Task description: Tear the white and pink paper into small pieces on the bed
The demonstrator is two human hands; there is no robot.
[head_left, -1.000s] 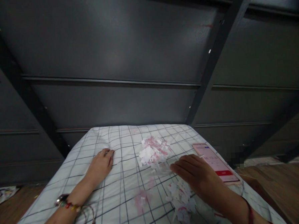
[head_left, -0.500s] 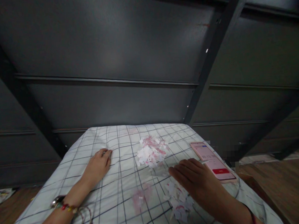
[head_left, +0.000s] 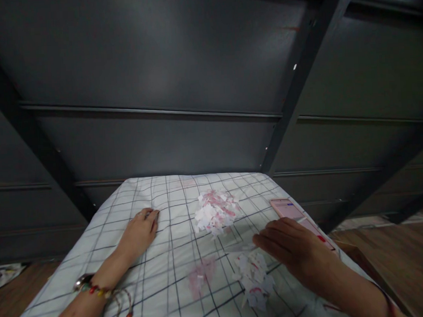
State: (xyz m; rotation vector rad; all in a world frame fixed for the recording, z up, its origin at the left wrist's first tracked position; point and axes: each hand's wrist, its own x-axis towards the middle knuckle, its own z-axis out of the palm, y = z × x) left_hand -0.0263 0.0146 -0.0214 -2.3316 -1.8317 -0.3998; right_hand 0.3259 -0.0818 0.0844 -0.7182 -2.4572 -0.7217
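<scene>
My left hand (head_left: 140,231) lies palm down on the checked cloth (head_left: 158,293), fingers loosely extended and holding nothing. My right hand (head_left: 294,246) hovers over the right side, its fingers together around a see-through strip (head_left: 239,247) that sticks out past the fingertips; its exact kind is unclear. Just below that strip sits a smaller heap of torn paper scraps (head_left: 255,279), white with red marks. A larger pile of white and pink scraps (head_left: 216,212) rests farther back in the middle. Left of the small heap is a thin pink translucent piece (head_left: 202,275).
A pink phone (head_left: 285,208) with a lit screen lies at the cloth's right edge, partly behind my right hand. Dark metal panels (head_left: 161,142) rise directly behind the covered surface. Wooden floor (head_left: 407,243) shows at the right.
My right hand and the see-through strip have shifted right, now covering more of the phone. My left hand and both paper piles stay put; the view has tilted slightly.
</scene>
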